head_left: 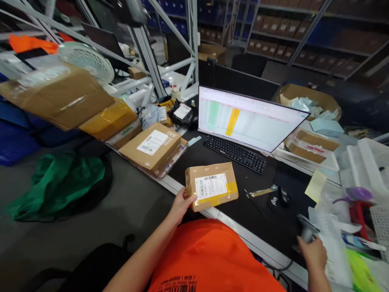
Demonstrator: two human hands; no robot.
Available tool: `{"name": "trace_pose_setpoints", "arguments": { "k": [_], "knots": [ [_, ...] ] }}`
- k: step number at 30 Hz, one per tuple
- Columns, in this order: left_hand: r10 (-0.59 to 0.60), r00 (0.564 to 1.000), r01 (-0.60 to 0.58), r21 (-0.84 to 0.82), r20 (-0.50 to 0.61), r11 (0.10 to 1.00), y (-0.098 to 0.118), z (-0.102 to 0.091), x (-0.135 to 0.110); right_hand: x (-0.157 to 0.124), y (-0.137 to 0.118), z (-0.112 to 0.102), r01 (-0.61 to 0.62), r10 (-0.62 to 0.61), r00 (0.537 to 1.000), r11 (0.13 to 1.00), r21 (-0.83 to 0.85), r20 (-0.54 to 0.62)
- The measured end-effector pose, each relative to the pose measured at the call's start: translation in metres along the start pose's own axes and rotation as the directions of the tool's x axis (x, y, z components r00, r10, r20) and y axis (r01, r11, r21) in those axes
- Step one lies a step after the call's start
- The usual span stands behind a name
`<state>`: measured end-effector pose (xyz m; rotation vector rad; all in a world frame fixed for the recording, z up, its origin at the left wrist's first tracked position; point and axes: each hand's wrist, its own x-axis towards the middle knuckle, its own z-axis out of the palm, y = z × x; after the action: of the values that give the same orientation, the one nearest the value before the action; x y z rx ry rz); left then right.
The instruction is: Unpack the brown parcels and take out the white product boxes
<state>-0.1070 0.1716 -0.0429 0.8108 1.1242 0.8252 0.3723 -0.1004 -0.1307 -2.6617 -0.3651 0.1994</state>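
Observation:
My left hand (182,203) grips the lower left corner of a cardboard box (216,165), thumb on top. The box has a white shipping label and yellow tape, and it sits at the front edge of the black desk (225,223). At the far right, my right hand (314,252) is closed around the handle of a grey barcode scanner (307,229). The scanner is slightly blurred and close to the desk surface. Between the hands lie a pen (255,202) and a short strip of tape-like material (263,191).
A monitor (243,115) with a spreadsheet stands behind a keyboard (234,153). A mouse (283,196) rests on its pad. Labelled parcels (152,144) are piled on the left. Cartons, plastic bags and white bins (375,158) crowd the right side. A green cloth or bag (60,182) lies lower left.

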Motion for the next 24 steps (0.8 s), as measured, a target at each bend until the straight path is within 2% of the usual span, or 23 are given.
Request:
{"name": "trace_pose_setpoints", "arguments": {
  "k": [2, 4, 5, 7, 9, 10, 12, 14, 16, 18, 19, 20, 21, 22, 24],
  "knots": [
    [-0.019, 1.000, 0.021, 0.084, -0.024, 0.996, -0.009, 0.021, 0.009, 0.014, -0.003, -0.002, -0.221, 0.179, 0.962, 0.954, 0.205, 0.204],
    [-0.017, 1.000, 0.021, 0.151, -0.026, 0.988, -0.019, 0.032, 0.014, 0.024, -0.010, -0.002, -0.330, 0.195, 0.907, 0.880, 0.342, 0.374],
    [-0.016, 1.000, 0.020, 0.180, -0.025, 0.983, -0.024, 0.034, 0.015, 0.026, -0.016, -0.002, -0.354, 0.191, 0.892, 0.858, 0.373, 0.409],
    [-0.008, 1.000, 0.013, 0.243, -0.020, 0.970, -0.030, 0.035, 0.016, 0.016, -0.033, -0.006, -0.358, 0.137, 0.875, 0.828, 0.431, 0.465],
    [0.023, 1.000, -0.017, 0.318, -0.016, 0.948, -0.033, 0.034, 0.017, -0.011, -0.062, -0.017, -0.306, -0.043, 0.831, 0.797, 0.520, 0.555],
    [0.039, 0.999, -0.031, 0.356, -0.016, 0.934, -0.034, 0.033, 0.017, -0.030, -0.080, -0.023, -0.267, -0.182, 0.769, 0.780, 0.566, 0.612],
    [0.058, 0.998, -0.044, 0.424, -0.021, 0.905, -0.034, 0.034, 0.017, -0.071, -0.121, -0.035, -0.201, -0.359, 0.598, 0.799, 0.567, 0.717],
    [0.066, 0.997, -0.044, 0.467, -0.032, 0.883, -0.033, 0.034, 0.017, -0.107, -0.162, -0.043, -0.085, -0.466, 0.410, 0.836, 0.541, 0.784],
    [0.074, 0.997, -0.049, 0.491, -0.032, 0.870, -0.031, 0.035, 0.018, -0.128, -0.193, -0.046, 0.057, -0.543, 0.242, 0.835, 0.547, 0.804],
    [0.078, 0.997, -0.059, 0.512, -0.016, 0.857, -0.029, 0.035, 0.018, -0.134, -0.212, -0.045, 0.160, -0.593, 0.115, 0.803, 0.574, 0.797],
    [0.079, 0.997, -0.064, 0.525, -0.006, 0.849, -0.027, 0.035, 0.018, -0.134, -0.216, -0.044, 0.183, -0.603, 0.079, 0.792, 0.583, 0.794],
    [0.079, 0.997, -0.067, 0.537, 0.001, 0.841, -0.026, 0.034, 0.018, -0.132, -0.217, -0.044, 0.188, -0.600, 0.064, 0.792, 0.581, 0.797],
    [0.079, 0.997, -0.069, 0.546, 0.005, 0.835, -0.025, 0.033, 0.018, -0.129, -0.216, -0.044, 0.180, -0.590, 0.072, 0.800, 0.572, 0.804],
    [0.077, 0.997, -0.068, 0.550, 0.006, 0.833, -0.024, 0.032, 0.019, -0.126, -0.212, -0.043, 0.161, -0.574, 0.102, 0.815, 0.556, 0.812],
    [0.075, 0.997, -0.069, 0.545, 0.011, 0.836, -0.023, 0.030, 0.020, -0.121, -0.198, -0.042, 0.098, -0.528, 0.197, 0.849, 0.520, 0.826]
  ]
}}
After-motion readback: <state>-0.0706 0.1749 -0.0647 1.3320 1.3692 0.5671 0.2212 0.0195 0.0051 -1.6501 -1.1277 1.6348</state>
